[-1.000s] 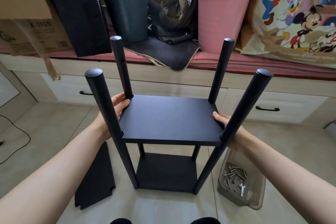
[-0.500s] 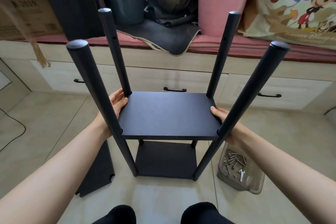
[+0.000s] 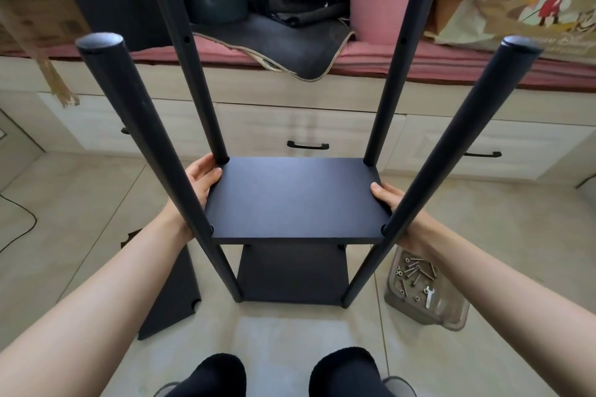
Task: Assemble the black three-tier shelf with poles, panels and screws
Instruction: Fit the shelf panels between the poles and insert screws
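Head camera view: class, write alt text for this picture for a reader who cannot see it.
Two hands, left and right, hold the short ends of the middle panel of a half-built black shelf, between four upright poles. A lower panel sits beneath; a loose panel lies on the tiled floor at left, and a clear tray of screws at right.

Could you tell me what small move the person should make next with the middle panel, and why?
Probably steady the middle panel level between the four poles, then free one hand for a screw from the tray. The left hand and right hand hold its short edges, and the third panel lies unused on the floor.
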Tool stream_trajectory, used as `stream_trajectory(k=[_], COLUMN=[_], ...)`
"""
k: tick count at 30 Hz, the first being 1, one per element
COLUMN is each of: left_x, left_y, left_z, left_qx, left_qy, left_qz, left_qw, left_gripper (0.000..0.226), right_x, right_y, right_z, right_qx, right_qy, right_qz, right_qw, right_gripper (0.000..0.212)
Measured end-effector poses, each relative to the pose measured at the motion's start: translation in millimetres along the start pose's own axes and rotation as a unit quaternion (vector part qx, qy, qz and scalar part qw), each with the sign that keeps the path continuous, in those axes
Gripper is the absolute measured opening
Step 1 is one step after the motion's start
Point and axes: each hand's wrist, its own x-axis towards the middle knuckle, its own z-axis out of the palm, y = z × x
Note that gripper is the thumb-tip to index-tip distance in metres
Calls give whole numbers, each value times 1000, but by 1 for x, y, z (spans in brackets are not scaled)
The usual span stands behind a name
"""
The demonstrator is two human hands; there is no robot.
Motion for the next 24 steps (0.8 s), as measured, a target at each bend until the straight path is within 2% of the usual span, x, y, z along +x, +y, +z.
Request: stream_trajectory(k=[8, 17, 22, 24], left_x=[-1, -36, -72, -87], left_y=[0, 13, 8, 2], left_z=[1, -15, -27, -35], left_qx=[-4, 55, 90, 99], left_qy=[9, -5, 12, 15], left_qz=[-14, -61, -28, -9], left_qw=[1000, 997, 995, 995], left_gripper=[25, 22, 25, 34], right_x=[0, 0, -6, -11], right_y=[7, 9, 12, 13], right_z=[-2, 6, 10, 13], right_qx=[18, 8, 11, 9], right_qy=[-21, 48, 66, 70], right_qz=[5, 17, 15, 13], right_qw=[1000, 999, 998, 997], right_gripper=[48, 26, 26, 28])
